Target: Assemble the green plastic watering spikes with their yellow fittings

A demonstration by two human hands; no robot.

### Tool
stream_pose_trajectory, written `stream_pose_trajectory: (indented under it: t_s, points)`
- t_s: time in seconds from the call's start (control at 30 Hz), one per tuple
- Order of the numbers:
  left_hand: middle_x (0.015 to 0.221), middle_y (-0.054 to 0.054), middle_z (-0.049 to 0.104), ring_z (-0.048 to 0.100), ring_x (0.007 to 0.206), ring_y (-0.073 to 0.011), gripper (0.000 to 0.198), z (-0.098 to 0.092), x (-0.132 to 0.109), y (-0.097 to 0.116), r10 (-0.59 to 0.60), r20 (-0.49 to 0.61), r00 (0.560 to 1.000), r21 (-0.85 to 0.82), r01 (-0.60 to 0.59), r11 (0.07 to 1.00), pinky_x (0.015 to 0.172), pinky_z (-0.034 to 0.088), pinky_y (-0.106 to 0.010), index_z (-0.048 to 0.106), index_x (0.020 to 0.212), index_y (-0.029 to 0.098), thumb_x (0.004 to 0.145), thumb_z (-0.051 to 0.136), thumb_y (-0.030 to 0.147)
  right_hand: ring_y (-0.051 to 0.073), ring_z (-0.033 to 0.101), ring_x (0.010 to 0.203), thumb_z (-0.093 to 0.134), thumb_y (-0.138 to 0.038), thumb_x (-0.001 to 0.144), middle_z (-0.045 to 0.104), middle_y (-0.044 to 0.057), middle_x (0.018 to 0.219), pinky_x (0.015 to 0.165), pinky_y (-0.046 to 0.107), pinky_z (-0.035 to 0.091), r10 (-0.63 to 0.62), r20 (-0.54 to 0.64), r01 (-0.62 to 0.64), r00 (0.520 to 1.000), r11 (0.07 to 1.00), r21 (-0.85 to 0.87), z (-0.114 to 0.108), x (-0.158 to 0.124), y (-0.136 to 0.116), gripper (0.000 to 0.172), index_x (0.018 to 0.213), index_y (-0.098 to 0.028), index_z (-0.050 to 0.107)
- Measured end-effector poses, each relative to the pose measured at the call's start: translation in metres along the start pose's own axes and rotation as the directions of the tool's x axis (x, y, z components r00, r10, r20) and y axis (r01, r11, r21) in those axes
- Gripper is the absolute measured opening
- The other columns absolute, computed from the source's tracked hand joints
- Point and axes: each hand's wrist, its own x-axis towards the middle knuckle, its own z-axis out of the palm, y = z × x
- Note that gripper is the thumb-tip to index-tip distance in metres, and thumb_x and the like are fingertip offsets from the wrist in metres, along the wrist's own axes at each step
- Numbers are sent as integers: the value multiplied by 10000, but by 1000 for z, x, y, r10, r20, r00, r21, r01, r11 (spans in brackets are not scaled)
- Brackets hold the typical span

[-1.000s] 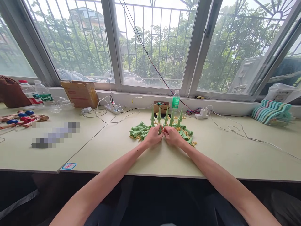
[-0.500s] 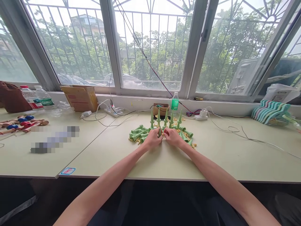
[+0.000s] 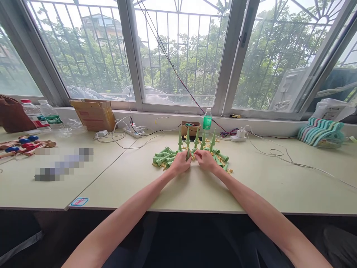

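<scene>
A green cone point(image 3: 188, 153) was pinched by the left hand point(image 3: 181, 163); the hold of the right hand point(image 3: 206, 160) couldn't be discerned. Assembly seemed underway, alignment required next.

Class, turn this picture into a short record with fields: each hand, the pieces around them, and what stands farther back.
Left hand: fingers around one green cone, tip up
Right hand: beside the left hand, a small gap between; whether it grips anything is too small to tell
Standing: a row of five green cones, beyond the hands
Lying: loose green cones to both sides, among small yellow pieces
Farther back: small box, bottle
Surface: pale table
</scene>
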Motion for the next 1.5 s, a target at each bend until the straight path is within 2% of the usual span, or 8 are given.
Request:
stream_pose_trajectory:
  t_s: [0.33, 0.6, 0.9, 1.07, 1.23, 1.5]
  points:
    - [595, 34, 524, 477, 481, -93, 138, -1, 5, 4, -112, -63, 992, -253, 92, 963, 502, 396, -226, 523, 761, 186, 821, 512, 310, 142, 511, 610, 427, -289, 904, 623, 19, 709, 606, 242, 369, 69, -174, -52, 982, 994, 100, -9, 1, -9, 218, 806, -181, 590]
    - [554, 45, 496, 484, 472, -96, 125, -2, 4, 6, -135, -66, 989, -273, 112, 955, 500, 408, -229, 522, 760, 186, 813, 525, 299, 157, 531, 643, 407, -322, 924, 617, 33, 728, 630, 257, 397, 47, -220, -20, 974, 992, 125, -7, 1, -8, 244, 807, -184, 570]
    - [563, 44, 500, 483, 473, -89, 130, -2, 4, 7, -150, -74, 986, -310, 120, 943, 486, 403, -221, 521, 738, 185, 800, 546, 296, 147, 496, 595, 412, -340, 921, 584, 18, 685, 599, 255, 379, 54, -201, -24, 978, 989, 149, -7, 0, -10, 246, 797, -188, 560]
    - [578, 37, 490, 470, 421, -83, 133, -2, 4, 7, -206, -38, 978, -425, 170, 889, 366, 352, -199, 505, 754, 186, 793, 565, 298, 140, 488, 562, 420, -340, 919, 556, -1, 635, 566, 252, 356, 61, -195, -28, 979, 985, 168, -7, -1, -10, 242, 783, -190, 553]
    - [617, 21, 525, 480, 422, -81, 144, -3, 4, 8, -244, -34, 969, -504, 194, 841, 348, 384, -203, 512, 766, 183, 778, 600, 296, 135, 485, 554, 430, -333, 915, 560, -3, 626, 568, 254, 358, 57, -185, -26, 981, 985, 168, -7, -1, -13, 240, 765, -190, 551]
    - [583, 32, 479, 471, 431, -83, 161, -3, 3, 11, -200, -17, 980, -504, 164, 848, 338, 366, -194, 511, 755, 181, 777, 604, 311, 132, 501, 573, 443, -339, 912, 598, 11, 676, 576, 254, 378, 26, -112, -2, 993, 978, 208, -4, -2, -14, 237, 805, -183, 586]
